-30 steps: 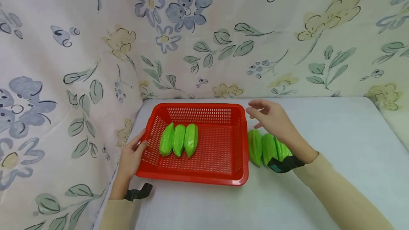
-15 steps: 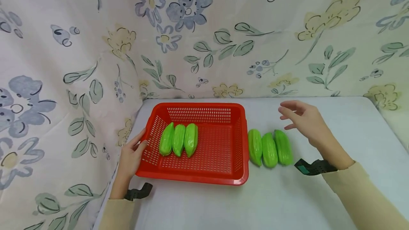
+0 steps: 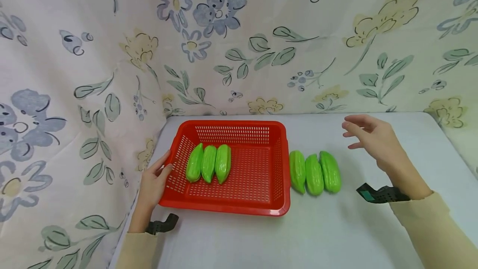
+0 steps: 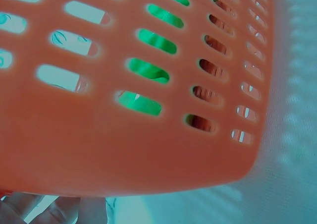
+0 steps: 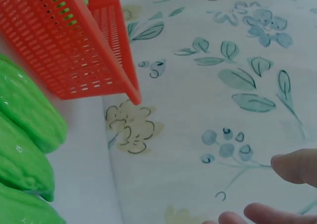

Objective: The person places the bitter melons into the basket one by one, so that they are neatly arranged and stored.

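Note:
A red plastic basket (image 3: 248, 210) with slotted walls stands on the table; three glossy green gourd-like vegetables (image 3: 223, 164) lie side by side in its left half. My left hand (image 3: 152, 184) holds the basket's left rim, and its fingers (image 4: 89, 211) show past the basket's edge in the left wrist view. Outside the right wall, three similar green vegetables (image 3: 314, 174) lie in a row on the table. To the right of that row, my right hand (image 3: 377, 142) hovers above the table, fingers loosely bent and holding nothing.
A white cloth covers the table (image 3: 224, 240). Behind and to the left hangs a flower-printed curtain (image 3: 261, 53). The basket's right wall is close beside the nearest loose vegetable.
My right hand has moved right, away from the basket's back right corner and past the loose vegetables, uncovering them. The left hand, the basket and the vegetables stay put.

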`<move>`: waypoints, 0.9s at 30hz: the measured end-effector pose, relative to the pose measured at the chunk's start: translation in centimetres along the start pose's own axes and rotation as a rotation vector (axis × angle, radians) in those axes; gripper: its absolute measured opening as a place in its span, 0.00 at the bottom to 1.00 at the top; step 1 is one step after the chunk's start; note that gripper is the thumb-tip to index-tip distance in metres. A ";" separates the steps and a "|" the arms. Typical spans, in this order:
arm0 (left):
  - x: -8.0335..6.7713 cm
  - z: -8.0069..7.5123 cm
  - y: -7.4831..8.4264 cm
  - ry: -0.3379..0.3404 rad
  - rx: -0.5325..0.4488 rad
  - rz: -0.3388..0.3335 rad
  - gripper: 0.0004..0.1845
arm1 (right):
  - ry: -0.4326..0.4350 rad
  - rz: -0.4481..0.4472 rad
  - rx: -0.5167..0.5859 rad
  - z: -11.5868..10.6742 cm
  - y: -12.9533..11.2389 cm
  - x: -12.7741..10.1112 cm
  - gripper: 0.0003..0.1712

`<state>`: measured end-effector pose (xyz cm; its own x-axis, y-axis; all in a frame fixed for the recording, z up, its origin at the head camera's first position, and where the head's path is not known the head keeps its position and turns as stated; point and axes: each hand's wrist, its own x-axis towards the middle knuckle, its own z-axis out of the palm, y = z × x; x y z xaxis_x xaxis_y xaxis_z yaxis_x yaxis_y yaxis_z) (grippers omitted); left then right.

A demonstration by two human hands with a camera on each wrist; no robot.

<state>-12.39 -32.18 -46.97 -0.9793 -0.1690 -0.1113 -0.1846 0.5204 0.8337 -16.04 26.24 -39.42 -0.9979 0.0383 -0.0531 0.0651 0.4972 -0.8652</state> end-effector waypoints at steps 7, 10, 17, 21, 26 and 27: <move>0.0 0.0 0.1 -0.006 0.004 -0.014 0.28 | -0.056 0.041 -0.025 0.7 1.2 0.0 0.36; 0.0 0.1 0.1 -0.002 0.008 -0.012 0.28 | -0.084 0.055 -0.052 1.4 2.1 0.0 0.37; 0.0 0.1 0.1 -0.001 0.006 -0.010 0.28 | -0.130 0.043 -0.170 3.2 4.5 -0.3 0.39; 0.1 0.1 0.1 -0.003 0.001 -0.009 0.28 | -0.150 0.032 -0.231 4.2 5.8 -0.6 0.37; 0.1 0.1 0.1 -0.003 0.000 -0.017 0.28 | -0.189 0.022 -0.259 4.9 7.0 -0.7 0.36; 0.0 0.1 0.1 -0.003 0.002 -0.018 0.28 | -0.199 0.023 -0.254 5.0 7.1 -0.8 0.37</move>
<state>-12.46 -32.10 -46.94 -0.9760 -0.1757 -0.1283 -0.2025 0.5185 0.8307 -14.84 25.40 -48.08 -0.9762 -0.1058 -0.1896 0.0624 0.6997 -0.7117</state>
